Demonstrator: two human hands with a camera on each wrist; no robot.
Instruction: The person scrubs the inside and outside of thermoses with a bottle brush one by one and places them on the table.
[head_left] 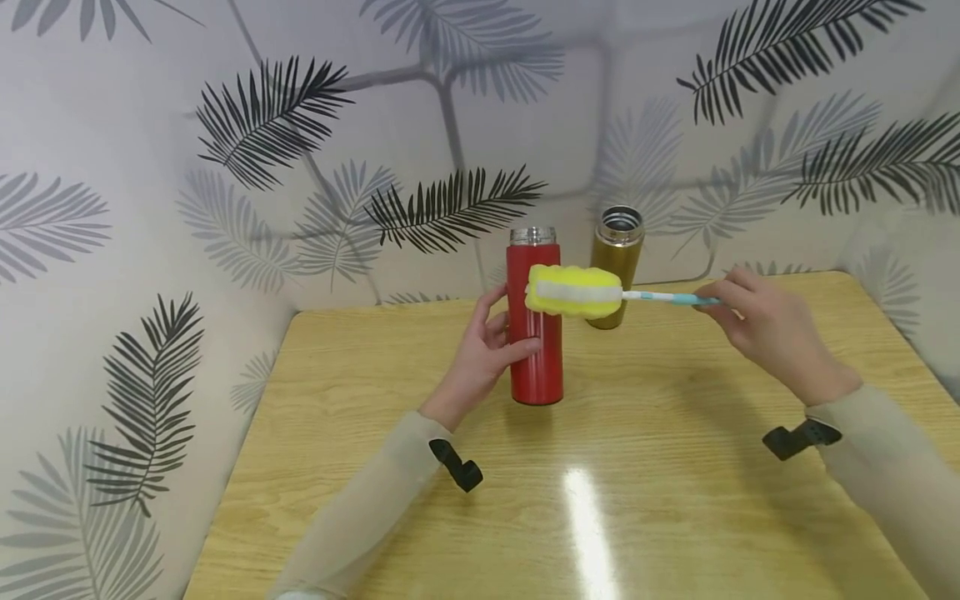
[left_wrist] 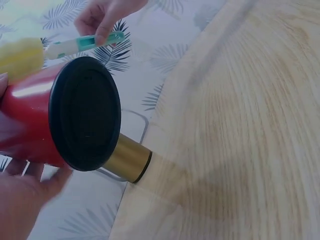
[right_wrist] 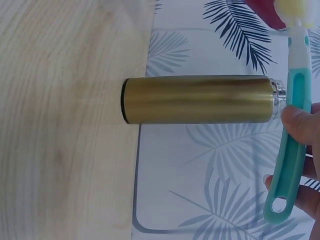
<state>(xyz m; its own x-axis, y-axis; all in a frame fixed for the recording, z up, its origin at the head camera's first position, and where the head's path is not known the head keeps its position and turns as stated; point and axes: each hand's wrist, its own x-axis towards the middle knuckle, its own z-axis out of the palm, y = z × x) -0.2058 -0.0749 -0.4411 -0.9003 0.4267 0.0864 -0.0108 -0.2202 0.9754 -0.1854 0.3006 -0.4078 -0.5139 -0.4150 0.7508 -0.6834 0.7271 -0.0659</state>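
One red vacuum flask (head_left: 536, 379) is gripped above the surface (head_left: 337, 400) by my left fingers (head_left: 489, 305); my right fingers (head_left: 723, 292) pinch a yellow sponge bottle brush (head_left: 573, 279); a gold vacuum flask (right_wrist: 200, 99) stands on the far side

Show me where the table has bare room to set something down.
Bare table: the left part, between the table's left edge and the left sleeve, and the front middle, between that sleeve and the right sleeve. Crowded: toward the back, where the gold bottle stands, the left hand holds up the red bottle and the right hand holds the brush.
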